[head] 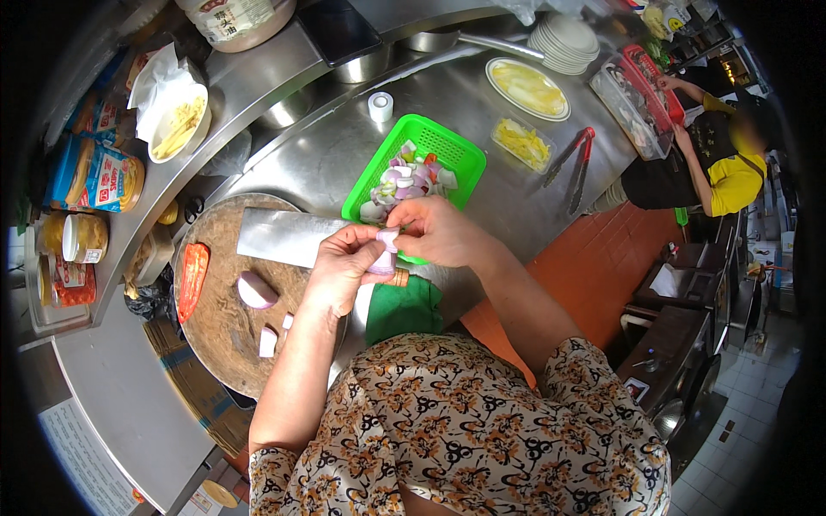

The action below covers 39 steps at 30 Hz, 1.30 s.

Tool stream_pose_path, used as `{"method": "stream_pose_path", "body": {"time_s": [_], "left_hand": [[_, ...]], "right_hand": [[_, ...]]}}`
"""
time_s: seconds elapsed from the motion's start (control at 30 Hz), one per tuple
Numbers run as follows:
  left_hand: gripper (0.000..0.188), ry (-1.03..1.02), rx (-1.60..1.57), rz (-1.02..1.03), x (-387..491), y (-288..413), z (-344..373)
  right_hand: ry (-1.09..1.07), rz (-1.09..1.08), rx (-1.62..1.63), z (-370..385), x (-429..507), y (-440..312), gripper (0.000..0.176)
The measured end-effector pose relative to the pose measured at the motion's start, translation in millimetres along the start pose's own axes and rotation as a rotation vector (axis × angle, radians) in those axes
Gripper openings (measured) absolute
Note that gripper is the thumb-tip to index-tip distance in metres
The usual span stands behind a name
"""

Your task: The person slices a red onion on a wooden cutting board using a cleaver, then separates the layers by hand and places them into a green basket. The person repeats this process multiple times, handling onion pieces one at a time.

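Between both hands is a piece of red onion (382, 261) with its layers showing. My left hand (341, 266) grips it from the left, and the fingers of my right hand (439, 233) pinch its upper end. Just beyond them, a green plastic basket (445, 138) holds chopped onion and some red pepper pieces (410, 177). A cleaver (284, 237) lies across the round wooden chopping block (226, 348), its handle (400, 278) partly hidden by my left hand. On the block rest a larger onion wedge (256, 290), two small onion pieces and a red pepper half (193, 280).
A green cloth (405, 311) lies by the block. Behind are a tape roll (381, 107), a tub of yellow-green vegetable (521, 146), red-handled tongs (579, 164), an oval plate (528, 89) and stacked plates (566, 40). Jars (84, 238) line the left shelf. A co-worker (700, 158) handles trays at right.
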<state>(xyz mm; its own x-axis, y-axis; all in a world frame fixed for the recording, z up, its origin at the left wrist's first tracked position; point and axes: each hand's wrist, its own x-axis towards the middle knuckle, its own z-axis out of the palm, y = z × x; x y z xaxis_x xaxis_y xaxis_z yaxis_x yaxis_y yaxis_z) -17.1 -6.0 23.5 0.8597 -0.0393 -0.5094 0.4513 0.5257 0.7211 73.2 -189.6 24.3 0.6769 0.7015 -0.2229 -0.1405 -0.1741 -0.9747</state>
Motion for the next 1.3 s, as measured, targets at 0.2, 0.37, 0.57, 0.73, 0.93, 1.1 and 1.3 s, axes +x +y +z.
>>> {"method": "stream_pose_path", "body": {"time_s": [0.2, 0.37, 0.57, 0.73, 0.93, 1.1, 1.3], "left_hand": [[0.008, 0.036, 0.095, 0.081, -1, -4, 6], [0.007, 0.069, 0.229, 0.142, 1, -12, 6], [0.007, 0.094, 0.304, 0.217, 4, -19, 5], [0.008, 0.11, 0.292, 0.197, 3, -17, 7], [0.008, 0.093, 0.272, 0.191, 5, -16, 3], [0.008, 0.078, 0.251, 0.158, 0, -9, 11], [0.007, 0.079, 0.26, 0.139, 0, -7, 10]], "right_hand": [[-0.013, 0.061, -0.022, -4, -1, 4, 0.022], [0.025, 0.164, -0.097, -2, -1, -2, 0.026], [0.073, 0.114, -0.072, 4, 1, 6, 0.023], [0.085, 0.166, -0.076, 8, 3, 4, 0.021], [0.093, 0.094, -0.007, 8, 3, 9, 0.022], [0.021, 0.022, -0.171, 3, 4, 8, 0.018], [0.004, 0.046, -0.236, 2, 4, -2, 0.025]]}}
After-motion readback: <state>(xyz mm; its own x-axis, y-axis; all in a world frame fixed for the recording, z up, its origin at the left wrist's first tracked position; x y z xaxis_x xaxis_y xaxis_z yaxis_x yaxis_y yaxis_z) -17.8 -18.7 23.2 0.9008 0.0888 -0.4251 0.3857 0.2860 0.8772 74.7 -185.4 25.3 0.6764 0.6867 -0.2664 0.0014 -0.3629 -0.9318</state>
